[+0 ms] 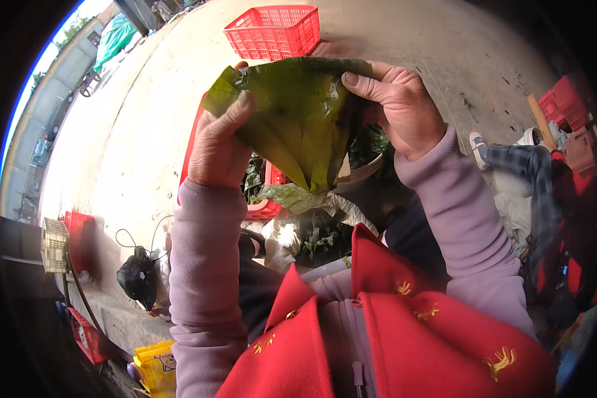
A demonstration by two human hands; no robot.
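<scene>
My left hand (218,141) and my right hand (406,111) hold up a glossy, wet-looking green leafy sheet (292,113) by its two upper corners, thumbs on the near face. It hangs down to a point between my wrists, over a red basket (262,213) mostly hidden behind it. Dark green leaves (371,147) show behind the sheet at the right, beside the rim of a pale container. More leaves (322,239) lie lower down, near crumpled white plastic (280,233).
A red crate (272,33) stands on the concrete floor ahead. At right, another person's outstretched leg (521,159) is near red crates (570,99). At left are stacked baskets (78,239), a black bag (139,275) and a yellow bag (154,368).
</scene>
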